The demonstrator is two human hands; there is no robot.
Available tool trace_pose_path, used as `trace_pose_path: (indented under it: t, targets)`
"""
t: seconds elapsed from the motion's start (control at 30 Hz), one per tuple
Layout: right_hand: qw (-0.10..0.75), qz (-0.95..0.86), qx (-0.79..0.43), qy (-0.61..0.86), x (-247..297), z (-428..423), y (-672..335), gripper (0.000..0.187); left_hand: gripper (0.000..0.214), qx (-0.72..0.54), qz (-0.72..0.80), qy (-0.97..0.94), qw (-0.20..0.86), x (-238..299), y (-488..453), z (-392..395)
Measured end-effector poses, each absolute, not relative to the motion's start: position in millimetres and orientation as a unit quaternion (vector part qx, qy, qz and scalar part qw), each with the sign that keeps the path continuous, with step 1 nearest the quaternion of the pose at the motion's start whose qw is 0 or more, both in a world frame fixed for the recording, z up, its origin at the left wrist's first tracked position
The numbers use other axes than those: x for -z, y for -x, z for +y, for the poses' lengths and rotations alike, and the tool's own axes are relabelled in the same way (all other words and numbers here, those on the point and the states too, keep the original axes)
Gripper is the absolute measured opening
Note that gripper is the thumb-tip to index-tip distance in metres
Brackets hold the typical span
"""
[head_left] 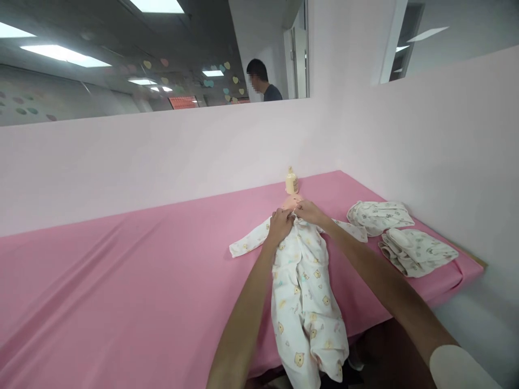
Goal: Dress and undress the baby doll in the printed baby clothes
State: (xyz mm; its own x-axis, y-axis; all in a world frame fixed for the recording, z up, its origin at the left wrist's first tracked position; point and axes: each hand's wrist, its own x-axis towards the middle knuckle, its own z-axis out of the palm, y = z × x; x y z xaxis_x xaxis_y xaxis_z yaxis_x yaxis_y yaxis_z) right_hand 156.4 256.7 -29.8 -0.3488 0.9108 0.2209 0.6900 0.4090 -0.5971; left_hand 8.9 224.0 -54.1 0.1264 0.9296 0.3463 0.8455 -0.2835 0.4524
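A baby doll (292, 201) lies on its back, dressed in a white baby romper (302, 281) printed with small bears. Its sleeves spread to both sides, and the legs of the romper hang over the front edge of the table. At the neck of the romper, my left hand (280, 224) has its fingers curled on the collar. My right hand (308, 210) pinches the collar from the other side, close to the doll's chin. Both hands partly cover the doll's head and the neckline, so any fastener between the fingers is hidden.
A pink sheet (162, 281) covers the table. Behind the doll's head stands a cream pump bottle (291, 182). Two folded printed cloths, one farther back (379, 216) and one nearer (419, 252), lie at the right. A person (272, 93) shows in the glass above the wall.
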Motion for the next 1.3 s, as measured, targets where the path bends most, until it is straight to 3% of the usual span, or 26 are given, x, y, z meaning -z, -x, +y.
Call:
trace_pose_path:
  t: [0.23,0.5,0.57,0.67,0.77,0.97,1.1,1.3]
  targets:
    - [0.373,-0.752,-0.265,0.474,48,248,-155,0.021,0.022,-0.349,0.559,-0.748,0.080,58,-9,230]
    - [0.430,-0.660,-0.208,0.579,50,233,-151,0.017,0.020,-0.375,0.598,-0.688,0.167,51,4,227]
    - [0.416,-0.656,-0.185,0.602,47,223,-148,0.019,0.022,-0.374,0.600,-0.685,0.177,50,7,228]
    - [0.330,-0.715,-0.142,0.599,39,205,-138,0.027,0.023,-0.373,0.599,-0.683,0.187,47,11,226]
    - [0.245,-0.761,-0.071,0.597,33,191,-131,0.017,0.025,-0.370,0.586,-0.683,0.232,42,13,222]
    - [0.179,-0.756,-0.035,0.629,31,190,-139,0.022,0.023,-0.343,0.597,-0.682,0.247,36,16,218]
    - [0.175,-0.764,-0.027,0.620,34,198,-144,0.020,0.026,-0.303,0.588,-0.720,0.210,28,14,214]
    - [0.267,-0.737,-0.120,0.609,38,205,-149,0.019,0.027,-0.247,0.576,-0.756,0.188,13,8,202]
